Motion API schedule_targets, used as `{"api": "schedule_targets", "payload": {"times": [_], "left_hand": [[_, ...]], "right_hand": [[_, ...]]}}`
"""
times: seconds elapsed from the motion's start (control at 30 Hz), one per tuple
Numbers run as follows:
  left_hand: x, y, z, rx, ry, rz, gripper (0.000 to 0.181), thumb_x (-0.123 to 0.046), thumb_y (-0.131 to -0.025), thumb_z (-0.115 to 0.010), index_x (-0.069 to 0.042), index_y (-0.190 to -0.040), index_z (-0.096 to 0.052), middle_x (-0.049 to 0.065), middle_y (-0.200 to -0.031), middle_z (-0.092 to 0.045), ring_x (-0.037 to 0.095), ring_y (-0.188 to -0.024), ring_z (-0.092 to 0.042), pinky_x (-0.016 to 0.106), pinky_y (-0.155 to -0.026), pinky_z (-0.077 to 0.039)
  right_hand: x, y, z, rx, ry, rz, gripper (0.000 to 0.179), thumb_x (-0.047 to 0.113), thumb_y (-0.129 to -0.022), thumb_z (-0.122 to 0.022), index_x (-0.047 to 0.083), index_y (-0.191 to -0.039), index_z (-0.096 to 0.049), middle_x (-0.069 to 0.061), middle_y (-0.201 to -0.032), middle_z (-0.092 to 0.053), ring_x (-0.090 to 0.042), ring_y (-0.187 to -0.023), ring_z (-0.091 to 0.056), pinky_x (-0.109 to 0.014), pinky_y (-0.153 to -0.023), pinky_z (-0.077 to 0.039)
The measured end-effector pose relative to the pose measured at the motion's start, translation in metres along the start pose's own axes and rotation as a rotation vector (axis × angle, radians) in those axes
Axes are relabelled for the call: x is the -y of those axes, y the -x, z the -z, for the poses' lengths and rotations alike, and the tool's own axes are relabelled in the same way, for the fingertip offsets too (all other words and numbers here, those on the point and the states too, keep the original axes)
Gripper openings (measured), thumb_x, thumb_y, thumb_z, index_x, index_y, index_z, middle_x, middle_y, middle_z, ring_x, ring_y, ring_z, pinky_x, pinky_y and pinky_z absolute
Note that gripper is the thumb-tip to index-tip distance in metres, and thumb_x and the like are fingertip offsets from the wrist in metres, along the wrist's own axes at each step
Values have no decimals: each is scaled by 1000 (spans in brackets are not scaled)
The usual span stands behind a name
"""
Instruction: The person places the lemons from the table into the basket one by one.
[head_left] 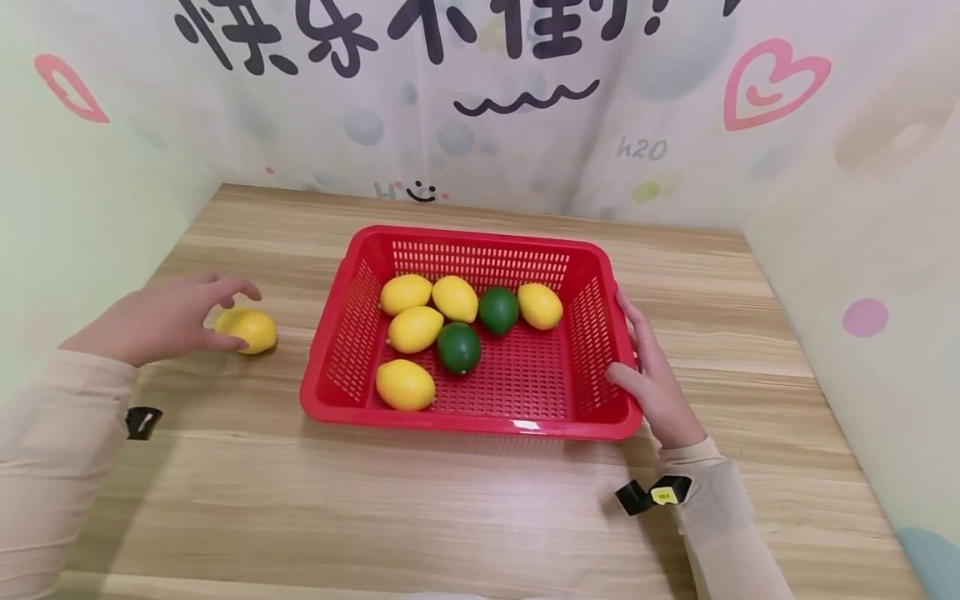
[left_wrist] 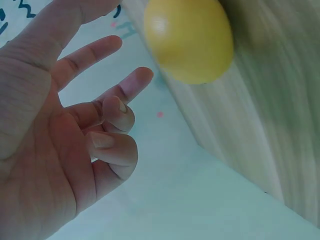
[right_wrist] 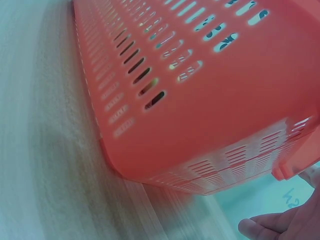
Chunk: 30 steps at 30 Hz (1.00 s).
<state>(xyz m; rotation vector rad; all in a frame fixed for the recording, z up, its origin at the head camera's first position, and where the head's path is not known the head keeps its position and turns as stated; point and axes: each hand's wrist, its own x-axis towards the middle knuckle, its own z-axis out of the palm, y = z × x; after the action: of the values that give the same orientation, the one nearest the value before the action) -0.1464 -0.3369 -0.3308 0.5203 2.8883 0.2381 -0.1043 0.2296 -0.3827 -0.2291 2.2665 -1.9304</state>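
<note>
On the left part of the table lies a yellow lemon [head_left: 251, 330]. My left hand [head_left: 176, 315] is beside and over it, thumb and fingers spread apart; in the left wrist view several fingers stand away from the lemon [left_wrist: 190, 42]. Whether the thumb touches it I cannot tell. My right hand [head_left: 660, 383] grips the right rim of a red plastic basket [head_left: 472, 423], thumb on the inner side and fingers outside. Inside the basket are several lemons [head_left: 405, 385] and two dark green fruits [head_left: 459, 347]. The right wrist view shows the basket's slotted outer wall [right_wrist: 210, 110].
The basket stands on a wood-grain table [head_left: 420, 517]. A printed white wall covering [head_left: 525, 158] rises behind the table, with pale walls at both sides. Black straps or devices [head_left: 670, 490] sit at the wrists.
</note>
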Motion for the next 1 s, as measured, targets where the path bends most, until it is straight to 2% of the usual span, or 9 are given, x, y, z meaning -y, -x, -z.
{"api": "schedule_targets", "payload": {"times": [0.23,0.5,0.7,1.0], "left_hand": [[8,-1,-8,-15,12,-12,55,-20,-78,-88,-11,-124,-60,19,-112,-64,38,-100,-63,57,-80,-56],[18,-3,-13,10,27,1,56,-13,-75,-89,-13,-122,-59,21,-113,-62,38,-100,-63,56,-77,-57],[24,-7,-19,0,24,2,55,-16,-75,-88,-14,-122,-60,21,-110,-62,38,-97,-64,55,-73,-57],[27,-11,-27,1,6,37,57,-24,-73,-90,-14,-121,-61,19,-107,-64,36,-93,-64,56,-72,-56]], "right_hand": [[1,0,0,-4,0,-4,91,-3,-92,-49,41,-164,-16,-14,-156,-34,-40,-126,-49,-42,-82,-61],[4,0,0,-3,-7,-10,91,-3,-91,-49,41,-164,-16,-14,-155,-34,-40,-126,-50,-42,-82,-61],[3,-1,0,-5,-7,-10,91,-3,-91,-49,41,-164,-16,-14,-155,-34,-39,-126,-50,-42,-82,-61],[1,0,0,-5,-7,-8,91,-4,-91,-49,40,-164,-17,-15,-154,-35,-39,-125,-50,-42,-82,-61]]}}
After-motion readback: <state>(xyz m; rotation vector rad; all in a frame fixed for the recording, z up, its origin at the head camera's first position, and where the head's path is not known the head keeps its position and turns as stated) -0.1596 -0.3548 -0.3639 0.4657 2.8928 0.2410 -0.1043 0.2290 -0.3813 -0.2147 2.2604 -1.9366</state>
